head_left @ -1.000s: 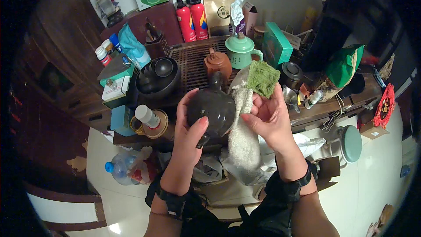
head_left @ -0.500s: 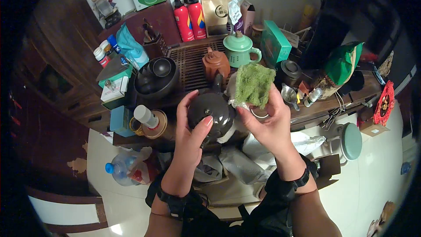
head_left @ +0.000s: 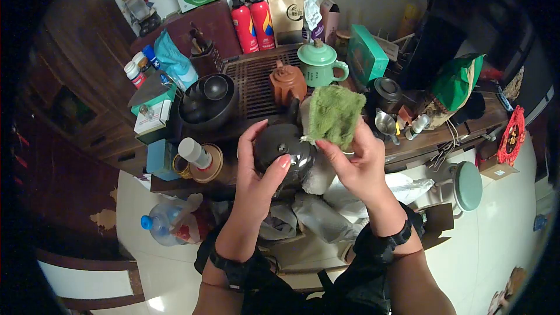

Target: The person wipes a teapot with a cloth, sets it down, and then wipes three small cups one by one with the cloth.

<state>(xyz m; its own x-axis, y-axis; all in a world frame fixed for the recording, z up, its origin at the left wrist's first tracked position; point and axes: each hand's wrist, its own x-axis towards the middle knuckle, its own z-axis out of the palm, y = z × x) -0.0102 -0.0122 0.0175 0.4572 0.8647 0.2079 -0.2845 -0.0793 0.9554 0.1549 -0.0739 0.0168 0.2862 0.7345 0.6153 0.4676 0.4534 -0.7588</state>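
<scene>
My left hand (head_left: 256,178) is wrapped round a glossy black teapot (head_left: 281,147), thumb across its near side. The pot's dark spout points away from me. In my right hand (head_left: 359,163) a fuzzy green cloth (head_left: 336,115) is pinched between thumb and fingers, its lower corner right at the pot's right side. Just beyond the pot stands a reddish-brown clay teapot (head_left: 287,83) on a slatted tea tray (head_left: 251,79). A pale green lidded mug (head_left: 318,70) is beside it.
To the left are a large black bowl (head_left: 228,114) with smaller bowls inside and a white-capped container (head_left: 195,153). A dark lidded jar (head_left: 387,92) and a metal cup (head_left: 385,122) stand on the right. Plastic bags (head_left: 326,216) lie below the table edge.
The black teapot has turned and shifted slightly right in my left hand. The green cloth has changed shape a little and moved slightly left, still in my right hand.
</scene>
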